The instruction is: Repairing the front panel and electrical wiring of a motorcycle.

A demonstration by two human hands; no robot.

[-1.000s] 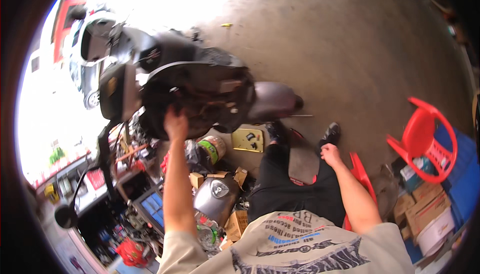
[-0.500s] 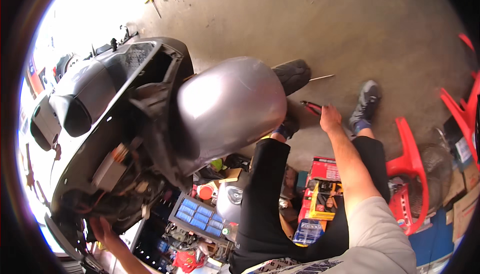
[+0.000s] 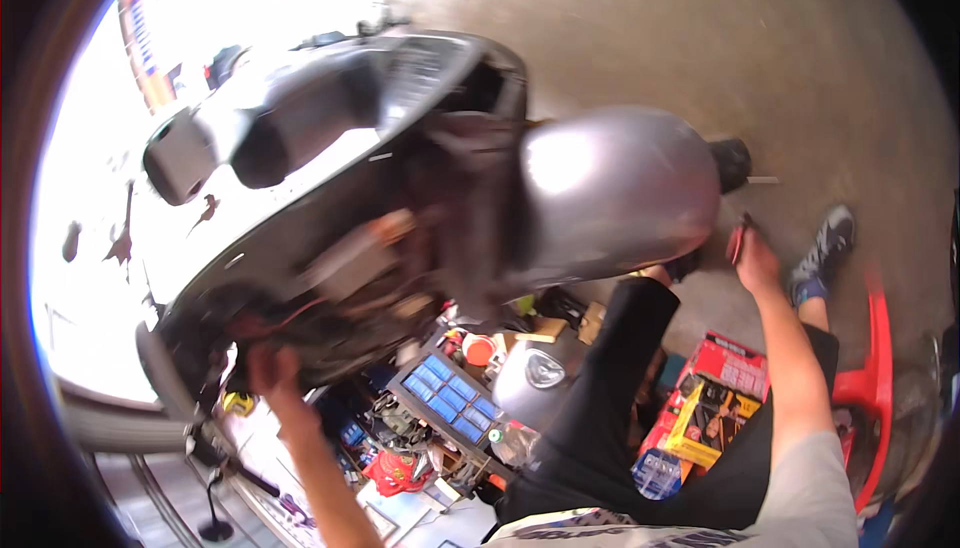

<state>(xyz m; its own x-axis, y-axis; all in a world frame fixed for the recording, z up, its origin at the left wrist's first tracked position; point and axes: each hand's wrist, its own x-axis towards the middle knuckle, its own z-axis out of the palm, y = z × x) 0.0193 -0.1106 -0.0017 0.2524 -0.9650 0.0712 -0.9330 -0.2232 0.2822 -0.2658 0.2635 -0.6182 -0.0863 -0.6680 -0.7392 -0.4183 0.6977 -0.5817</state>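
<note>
A partly dismantled grey scooter (image 3: 280, 98) fills the upper left, its dark inner housing with wiring exposed, beside a smooth silver-grey mudguard (image 3: 610, 193) over a dark tyre (image 3: 730, 160). My left hand (image 3: 280, 383) is up at the lower left of that housing, among dark parts, its fingers blurred; what they touch is unclear. My right hand (image 3: 758, 260), just right of the mudguard, is closed round a red-handled tool (image 3: 740, 236) that looks like pliers.
Red and yellow tool boxes (image 3: 710, 418) lie between my legs. A red plastic chair (image 3: 870, 388) stands at right. A blue-compartment organizer (image 3: 445, 393), clutter and a silver panel (image 3: 535, 378) are below the scooter. My shoe (image 3: 830, 248) rests on concrete.
Since the first frame my view has swung round and the scooter's housing sits lower. The red-handled tool now shows in my right hand, and my left hand has shifted lower on the housing.
</note>
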